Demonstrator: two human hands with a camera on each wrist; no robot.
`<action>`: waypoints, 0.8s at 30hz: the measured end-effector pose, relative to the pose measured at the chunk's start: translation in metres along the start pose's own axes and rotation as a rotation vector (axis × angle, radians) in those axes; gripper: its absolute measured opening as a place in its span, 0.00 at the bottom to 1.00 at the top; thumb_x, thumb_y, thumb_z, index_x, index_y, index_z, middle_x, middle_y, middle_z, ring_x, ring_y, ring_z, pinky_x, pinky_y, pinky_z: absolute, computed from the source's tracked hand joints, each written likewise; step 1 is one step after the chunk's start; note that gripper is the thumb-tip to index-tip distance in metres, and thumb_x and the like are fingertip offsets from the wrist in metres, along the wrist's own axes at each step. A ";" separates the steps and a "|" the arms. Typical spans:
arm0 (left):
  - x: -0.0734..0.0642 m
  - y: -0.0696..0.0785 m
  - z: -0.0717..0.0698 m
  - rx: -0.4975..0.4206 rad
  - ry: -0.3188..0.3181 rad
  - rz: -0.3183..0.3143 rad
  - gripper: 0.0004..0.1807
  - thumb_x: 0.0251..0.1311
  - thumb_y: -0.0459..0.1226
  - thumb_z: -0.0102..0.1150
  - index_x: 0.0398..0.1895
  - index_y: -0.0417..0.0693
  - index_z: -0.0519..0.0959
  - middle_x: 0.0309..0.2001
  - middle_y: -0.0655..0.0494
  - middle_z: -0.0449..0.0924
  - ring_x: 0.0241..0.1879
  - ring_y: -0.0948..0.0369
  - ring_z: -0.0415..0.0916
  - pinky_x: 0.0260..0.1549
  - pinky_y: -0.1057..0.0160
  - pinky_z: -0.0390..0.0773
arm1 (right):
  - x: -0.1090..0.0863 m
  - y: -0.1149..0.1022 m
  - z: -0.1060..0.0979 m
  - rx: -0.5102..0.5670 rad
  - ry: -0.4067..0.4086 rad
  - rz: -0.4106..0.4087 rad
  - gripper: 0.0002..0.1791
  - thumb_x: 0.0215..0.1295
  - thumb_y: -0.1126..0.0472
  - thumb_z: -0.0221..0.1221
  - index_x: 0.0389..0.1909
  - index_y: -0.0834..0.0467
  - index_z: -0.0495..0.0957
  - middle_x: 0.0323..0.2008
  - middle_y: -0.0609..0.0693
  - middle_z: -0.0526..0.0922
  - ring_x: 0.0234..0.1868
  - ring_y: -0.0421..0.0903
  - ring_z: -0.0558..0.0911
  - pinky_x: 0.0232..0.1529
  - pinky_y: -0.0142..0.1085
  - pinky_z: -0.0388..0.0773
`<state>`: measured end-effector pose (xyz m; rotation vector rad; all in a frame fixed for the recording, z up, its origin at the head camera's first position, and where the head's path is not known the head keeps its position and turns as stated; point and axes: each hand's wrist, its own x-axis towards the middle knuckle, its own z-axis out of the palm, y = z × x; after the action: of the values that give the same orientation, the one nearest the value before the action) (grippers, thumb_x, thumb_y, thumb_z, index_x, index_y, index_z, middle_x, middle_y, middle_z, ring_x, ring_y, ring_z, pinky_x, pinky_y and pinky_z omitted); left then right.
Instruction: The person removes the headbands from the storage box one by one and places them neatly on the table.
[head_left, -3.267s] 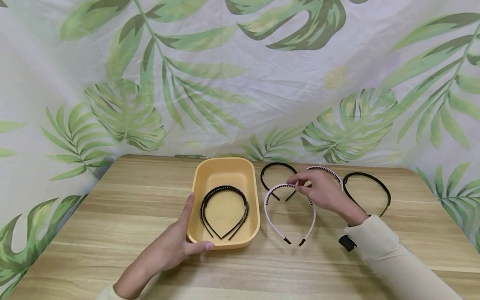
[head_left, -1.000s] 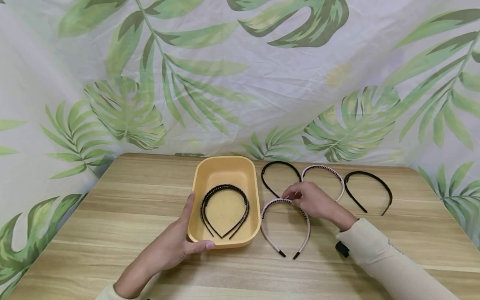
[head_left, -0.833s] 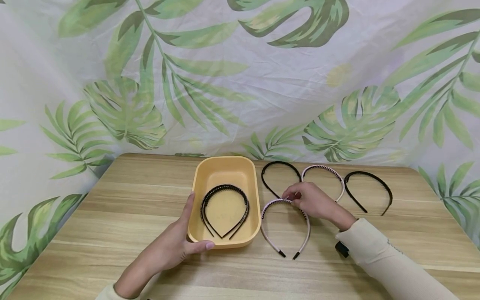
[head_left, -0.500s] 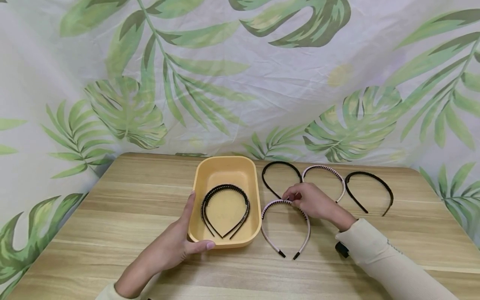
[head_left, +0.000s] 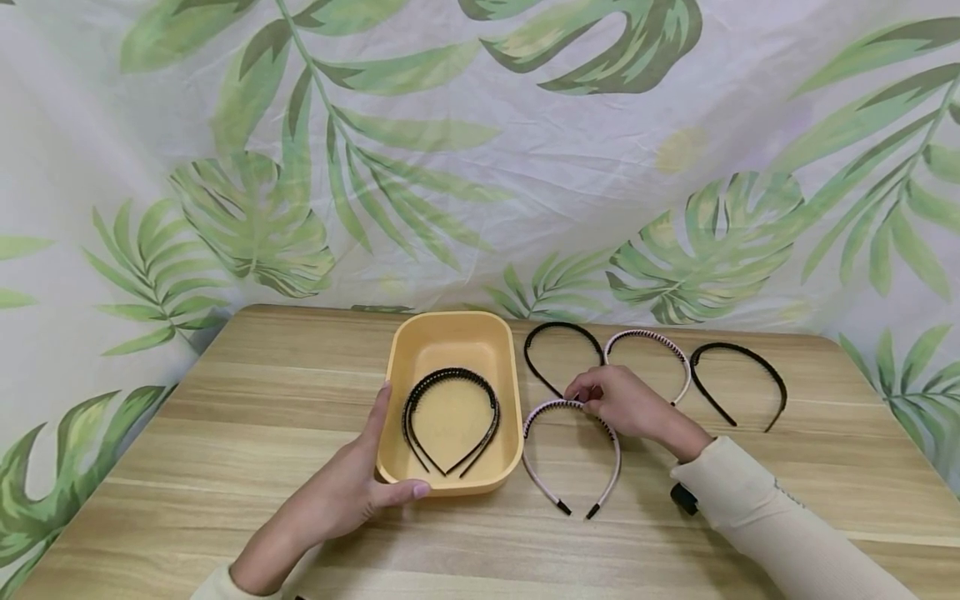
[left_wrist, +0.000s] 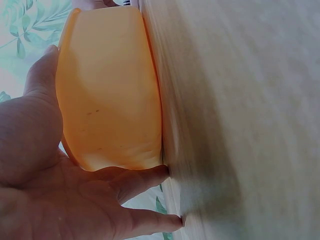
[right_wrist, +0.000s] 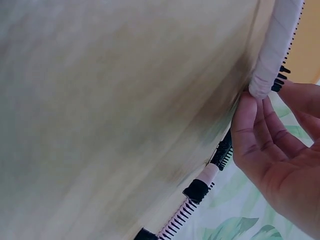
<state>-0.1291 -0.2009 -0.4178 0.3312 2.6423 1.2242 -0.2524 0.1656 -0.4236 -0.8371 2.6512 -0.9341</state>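
My right hand (head_left: 626, 402) pinches the top of a pale pink toothed headband (head_left: 551, 404), just right of the yellow plastic bin (head_left: 450, 327). In the right wrist view, thumb and fingertips meet at the wrapped band (right_wrist: 275, 50), close to the tabletop. My left hand (head_left: 337, 492) steadies the bin at its near left corner, thumb along the front and fingers extended down the left side. In the left wrist view, two fingertips reach the tabletop beside the bin wall (left_wrist: 110, 90). Inside the bin lie black headbands (head_left: 452, 374), overlapping, ends toward me.
Behind the right hand lie a black headband (head_left: 562, 325), a second pink one (head_left: 647, 335) and another black one (head_left: 750, 357), side by side near the back of the wooden table (head_left: 225, 417). A leaf-print cloth (head_left: 420, 208) hangs behind.
Since the oldest frame, my right hand has brought the pink headband toward me and slightly left, lower to the table. Over the last second it stays put. The left hand and bin have not moved.
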 end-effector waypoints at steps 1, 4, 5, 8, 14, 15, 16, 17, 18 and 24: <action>0.000 0.000 0.000 0.000 0.000 0.000 0.74 0.58 0.50 0.77 0.85 0.52 0.22 0.79 0.24 0.52 0.63 0.49 0.78 0.65 0.42 0.73 | 0.000 0.000 0.000 0.000 0.000 0.000 0.15 0.62 0.78 0.61 0.44 0.63 0.89 0.34 0.51 0.87 0.37 0.42 0.81 0.42 0.35 0.78; 0.000 0.000 0.000 -0.001 0.000 -0.004 0.74 0.58 0.50 0.77 0.85 0.52 0.22 0.79 0.24 0.52 0.63 0.50 0.78 0.65 0.42 0.73 | 0.000 0.000 0.000 -0.005 -0.002 0.003 0.15 0.62 0.78 0.61 0.44 0.63 0.89 0.34 0.51 0.87 0.37 0.41 0.80 0.42 0.35 0.78; 0.000 0.000 0.000 0.000 0.000 -0.009 0.74 0.57 0.51 0.77 0.85 0.52 0.22 0.79 0.24 0.53 0.63 0.50 0.78 0.66 0.42 0.72 | 0.000 0.000 0.000 -0.007 -0.002 0.003 0.14 0.62 0.78 0.61 0.44 0.63 0.89 0.34 0.51 0.87 0.37 0.41 0.80 0.42 0.35 0.77; 0.000 0.000 0.000 -0.002 0.000 -0.023 0.75 0.57 0.51 0.77 0.85 0.51 0.23 0.77 0.24 0.57 0.63 0.51 0.79 0.66 0.41 0.72 | 0.000 0.000 0.000 -0.017 -0.003 0.004 0.14 0.62 0.78 0.62 0.44 0.63 0.89 0.33 0.51 0.87 0.37 0.40 0.79 0.41 0.34 0.77; 0.000 0.002 0.000 0.002 0.001 -0.039 0.75 0.57 0.52 0.77 0.85 0.50 0.23 0.76 0.23 0.58 0.65 0.49 0.77 0.68 0.39 0.70 | 0.001 0.000 0.001 -0.023 -0.007 0.005 0.14 0.63 0.77 0.62 0.44 0.63 0.89 0.33 0.50 0.87 0.36 0.39 0.79 0.40 0.34 0.77; 0.000 0.002 0.000 0.002 0.000 -0.040 0.75 0.57 0.52 0.77 0.85 0.50 0.23 0.76 0.23 0.58 0.65 0.49 0.77 0.68 0.39 0.70 | 0.001 0.000 0.000 -0.024 -0.006 0.005 0.14 0.63 0.77 0.62 0.44 0.63 0.89 0.34 0.50 0.87 0.36 0.39 0.79 0.40 0.34 0.77; 0.000 0.002 0.000 -0.001 0.000 -0.041 0.75 0.57 0.51 0.77 0.85 0.51 0.23 0.76 0.23 0.58 0.64 0.49 0.77 0.68 0.39 0.70 | 0.001 0.000 0.000 -0.024 -0.005 0.007 0.14 0.63 0.77 0.61 0.44 0.63 0.89 0.34 0.50 0.88 0.36 0.40 0.79 0.41 0.34 0.77; 0.000 0.002 0.000 -0.002 -0.001 -0.042 0.75 0.57 0.51 0.77 0.85 0.51 0.23 0.76 0.23 0.58 0.64 0.49 0.77 0.68 0.40 0.70 | 0.001 0.000 0.000 -0.026 -0.004 0.006 0.14 0.63 0.78 0.61 0.44 0.63 0.89 0.34 0.51 0.88 0.36 0.40 0.80 0.41 0.34 0.77; 0.000 0.002 0.000 -0.004 -0.001 -0.043 0.75 0.57 0.51 0.77 0.85 0.51 0.23 0.76 0.23 0.59 0.64 0.49 0.78 0.68 0.40 0.70 | 0.001 0.000 0.001 -0.026 -0.003 0.007 0.14 0.63 0.78 0.61 0.44 0.63 0.89 0.35 0.51 0.88 0.37 0.40 0.80 0.41 0.34 0.78; 0.000 0.002 0.000 -0.011 -0.009 -0.050 0.75 0.56 0.52 0.77 0.85 0.52 0.22 0.76 0.23 0.59 0.64 0.49 0.78 0.67 0.40 0.71 | 0.001 0.001 0.001 -0.037 0.005 -0.002 0.15 0.63 0.78 0.60 0.43 0.63 0.90 0.39 0.53 0.91 0.39 0.43 0.83 0.43 0.36 0.80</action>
<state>-0.1292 -0.2001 -0.4162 0.2671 2.6184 1.2189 -0.2530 0.1656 -0.4252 -0.8471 2.6801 -0.8917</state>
